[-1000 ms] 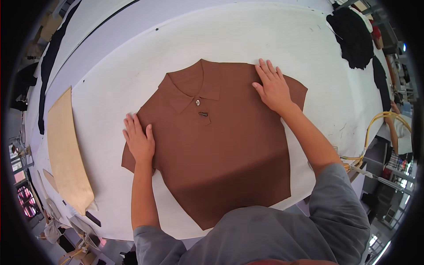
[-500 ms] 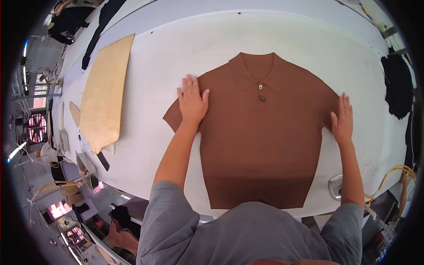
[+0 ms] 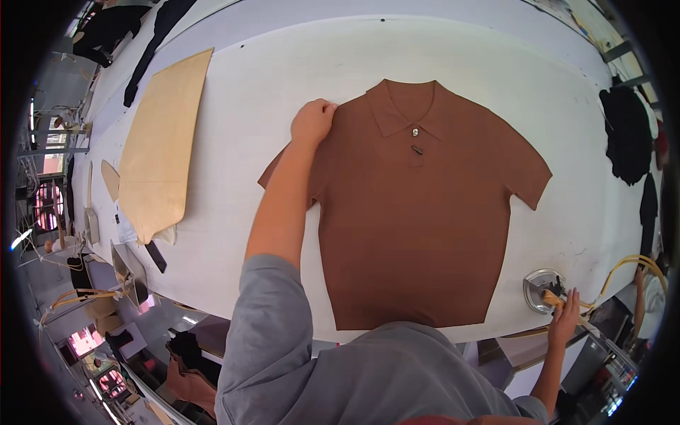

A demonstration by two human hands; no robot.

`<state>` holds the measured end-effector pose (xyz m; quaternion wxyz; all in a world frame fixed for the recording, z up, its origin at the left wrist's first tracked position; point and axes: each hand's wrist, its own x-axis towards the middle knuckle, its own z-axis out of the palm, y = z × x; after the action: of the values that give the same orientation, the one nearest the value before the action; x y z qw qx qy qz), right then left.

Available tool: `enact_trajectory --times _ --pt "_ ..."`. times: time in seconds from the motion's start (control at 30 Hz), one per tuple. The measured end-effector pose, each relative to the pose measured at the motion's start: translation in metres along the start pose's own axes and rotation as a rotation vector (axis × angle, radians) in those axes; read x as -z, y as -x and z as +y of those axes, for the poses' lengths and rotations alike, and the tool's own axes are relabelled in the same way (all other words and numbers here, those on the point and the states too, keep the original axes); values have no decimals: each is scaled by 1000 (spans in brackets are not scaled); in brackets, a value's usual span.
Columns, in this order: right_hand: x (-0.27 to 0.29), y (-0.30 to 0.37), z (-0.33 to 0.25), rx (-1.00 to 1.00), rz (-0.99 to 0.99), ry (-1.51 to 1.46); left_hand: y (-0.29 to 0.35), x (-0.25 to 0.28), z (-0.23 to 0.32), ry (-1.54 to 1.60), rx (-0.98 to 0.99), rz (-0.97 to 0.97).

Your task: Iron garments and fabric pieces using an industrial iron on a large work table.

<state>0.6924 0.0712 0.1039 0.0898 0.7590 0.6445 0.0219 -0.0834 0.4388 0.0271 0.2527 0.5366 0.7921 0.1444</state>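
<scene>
Polo shirt (image 3: 418, 227): matt cloth, smooth. Iron (image 3: 531, 289): glossy metal. Board (image 3: 161, 142): smooth, wood-like. Tabletop (image 3: 262, 92): matt.

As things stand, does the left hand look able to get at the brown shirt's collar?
Probably yes: the left hand is at the upper edge of the brown shirt, near the collar, and only flat fabric shows between them, with nothing visible in the way.

We are curling our left hand (image 3: 312, 122) at the shoulder of a brown shirt (image 3: 418, 227), our right hand (image 3: 564, 320) reaching to an iron (image 3: 533, 293).
</scene>
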Motion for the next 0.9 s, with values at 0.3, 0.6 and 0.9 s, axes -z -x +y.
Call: enact_trajectory --times 0.3,0.6,0.9 --pt "-31 27 -24 -54 103 -32 -20 42 -1 221 187 -383" --pt "-31 25 -24 -76 128 -36 -28 19 -13 354 217 -213" --pt "-31 23 -28 -92 94 -37 22 -63 -6 -309 -314 559"
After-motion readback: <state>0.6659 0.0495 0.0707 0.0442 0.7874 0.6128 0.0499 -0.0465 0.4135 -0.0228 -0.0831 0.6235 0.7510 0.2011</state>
